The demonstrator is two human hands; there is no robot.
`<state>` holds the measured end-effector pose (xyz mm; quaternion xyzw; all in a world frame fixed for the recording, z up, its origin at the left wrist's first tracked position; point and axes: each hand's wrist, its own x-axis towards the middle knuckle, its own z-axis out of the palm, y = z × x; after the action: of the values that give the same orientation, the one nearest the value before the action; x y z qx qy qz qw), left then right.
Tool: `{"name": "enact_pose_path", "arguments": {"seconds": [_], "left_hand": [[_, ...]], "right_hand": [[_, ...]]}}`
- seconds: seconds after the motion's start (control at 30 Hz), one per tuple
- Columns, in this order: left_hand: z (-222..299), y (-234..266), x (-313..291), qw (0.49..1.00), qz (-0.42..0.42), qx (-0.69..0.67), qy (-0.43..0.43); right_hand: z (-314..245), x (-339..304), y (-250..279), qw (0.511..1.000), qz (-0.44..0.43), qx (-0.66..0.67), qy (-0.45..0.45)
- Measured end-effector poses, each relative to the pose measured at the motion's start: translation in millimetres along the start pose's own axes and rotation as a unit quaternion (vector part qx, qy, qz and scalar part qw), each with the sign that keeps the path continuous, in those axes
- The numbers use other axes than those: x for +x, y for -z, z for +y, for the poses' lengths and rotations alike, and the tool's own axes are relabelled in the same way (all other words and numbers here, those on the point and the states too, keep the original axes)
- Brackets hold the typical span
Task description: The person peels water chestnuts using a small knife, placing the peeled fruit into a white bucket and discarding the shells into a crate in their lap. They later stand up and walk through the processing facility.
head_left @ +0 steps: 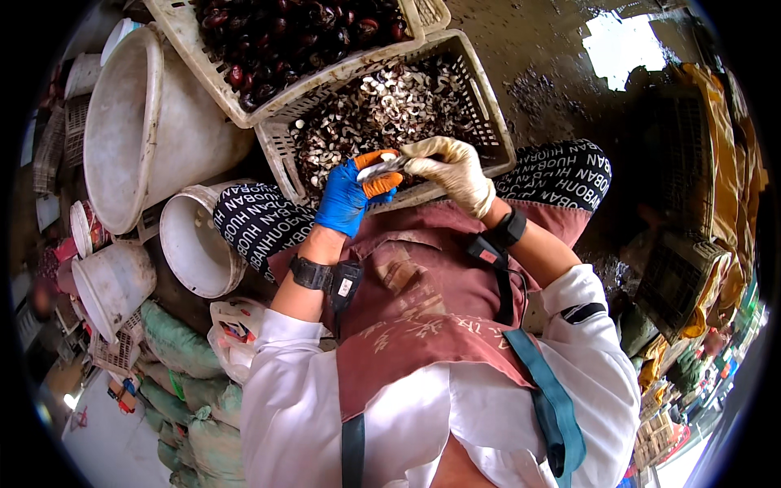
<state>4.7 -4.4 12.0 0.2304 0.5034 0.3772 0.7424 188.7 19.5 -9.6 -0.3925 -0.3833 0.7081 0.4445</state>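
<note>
Left grip (343,198) pinches pale piece (378,170); right grip (457,173) curled just beside, contents unclear. Crate (498,122) beneath both. Likely mid-handwork on piece; next move calls for steady left pinch.

Dark-red produce (305,45) glossy, smooth; crate (488,98) scuffed, matt plastic; apron (439,305) creased matt cloth; white glove (457,172) wrinkled.

- Gloved left hand (342,200): blue, orange fingers (381,186)
- Gloved right hand (457,174): cream
- Object (375,171) between them: whitish
- Apron (431,313): dull red, pale lettering; straps (548,398) teal
- Sleeves (286,358): white
- Trousers (264,232): black, patterned with white lettering
- Far crate (195,50): cream, with dark red pieces (305,45)
- Near crate (491,107): cream, with brown-and-white bits (399,102)
- Left buckets (194,244): off-white
- Near-left sacks (183,342): green
- Right tarp (736,163): orange-yellow
</note>
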Motion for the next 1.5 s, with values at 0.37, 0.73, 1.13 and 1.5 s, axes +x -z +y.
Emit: {"name": "enact_pose_path", "arguments": {"seconds": [0.37,0.73,1.13,1.5], "left_hand": [[-6.7,-1.7,1.4,0.997,0.023,0.027,-0.062],[-6.5,1.1,2.5,0.998,0.022,0.029,-0.055],[-12.1,1.9,8.9,0.995,0.006,-0.084,-0.047],[-5.2,-1.4,-1.1,0.999,0.026,-0.037,-0.011]], "right_hand": [[0.7,0.9,3.1,0.991,0.012,-0.127,0.042],[5.2,-3.9,0.2,0.997,0.049,-0.054,-0.016],[6.4,14.9,16.7,0.991,0.12,-0.062,0.001],[20.7,23.9,40.8,0.97,0.132,-0.183,0.095]]}}
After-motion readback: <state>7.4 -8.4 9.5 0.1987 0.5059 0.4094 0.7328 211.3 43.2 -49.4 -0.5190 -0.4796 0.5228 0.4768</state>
